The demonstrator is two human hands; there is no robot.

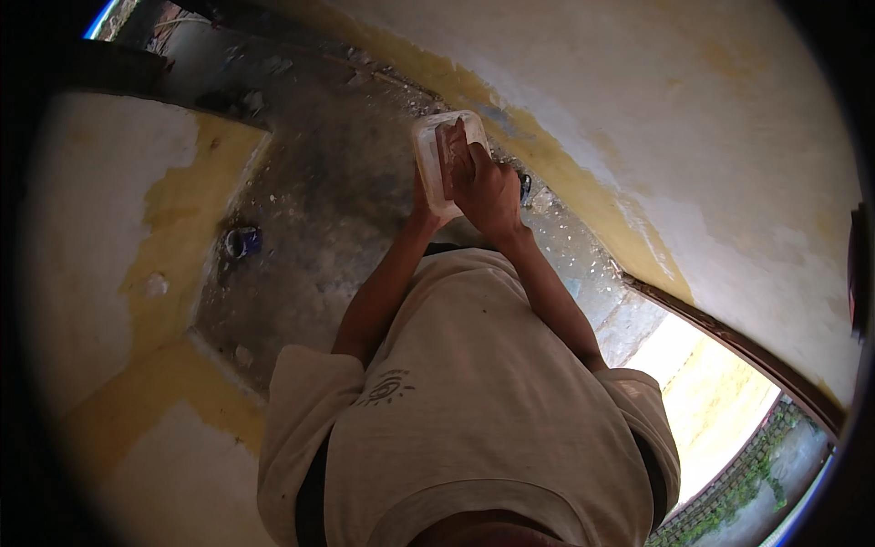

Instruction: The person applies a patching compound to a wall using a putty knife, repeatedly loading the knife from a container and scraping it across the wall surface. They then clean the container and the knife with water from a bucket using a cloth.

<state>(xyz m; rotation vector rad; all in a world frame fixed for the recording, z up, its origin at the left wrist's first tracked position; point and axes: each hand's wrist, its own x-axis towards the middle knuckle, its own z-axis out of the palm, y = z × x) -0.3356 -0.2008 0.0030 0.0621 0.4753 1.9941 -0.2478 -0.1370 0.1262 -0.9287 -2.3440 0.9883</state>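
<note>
A clear plastic tub (427, 164) with rounded corners is held up in front of my body, over the floor. My left hand (427, 202) grips it from beneath and the left side; most of those fingers are hidden behind the tub. Over the tub's opening, my right hand (489, 193) is closed around a flat brownish piece (447, 157) with a straight edge. That piece lies within the tub's outline, but whether it touches the bottom cannot be made out. Its exact kind is unclear.
Patchy white and yellow walls stand at the right (638, 137) and left (118, 173). A small blue can (243, 242) is on the stained concrete floor (310, 182) by the left wall. White flecks are scattered about. A bright doorway (711, 383) opens at the lower right.
</note>
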